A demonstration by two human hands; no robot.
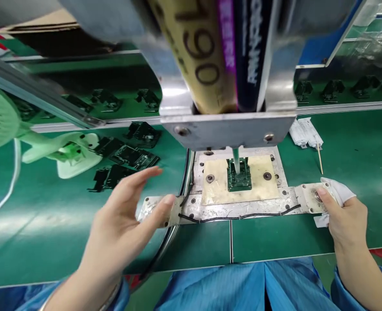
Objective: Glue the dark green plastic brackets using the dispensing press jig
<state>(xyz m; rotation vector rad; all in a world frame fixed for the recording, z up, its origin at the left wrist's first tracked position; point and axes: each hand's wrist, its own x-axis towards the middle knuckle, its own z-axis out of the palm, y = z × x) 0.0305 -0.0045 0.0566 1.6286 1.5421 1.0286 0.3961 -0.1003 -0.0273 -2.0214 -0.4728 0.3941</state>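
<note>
My left hand (122,220) is at the left white end block (148,211) of the metal base, its fingers apart and its thumb over the block. My right hand (348,218) has its thumb on the metal button of the right end block (309,196). A crumpled white cloth (341,190) is held in that hand, its curled fingers partly hidden. Between the hands, a small green-black plastic part (239,181) sits on a cream fixture plate (215,190). A thin nozzle (236,160) reaches down from the machine head (226,129) onto it.
Several black plastic parts (134,157) lie on the green table at left, beside a pale green fan (48,147). More stand behind the rail. White packets (305,131) and a wooden stick (320,159) lie at right. Cables (186,172) run left of the fixture.
</note>
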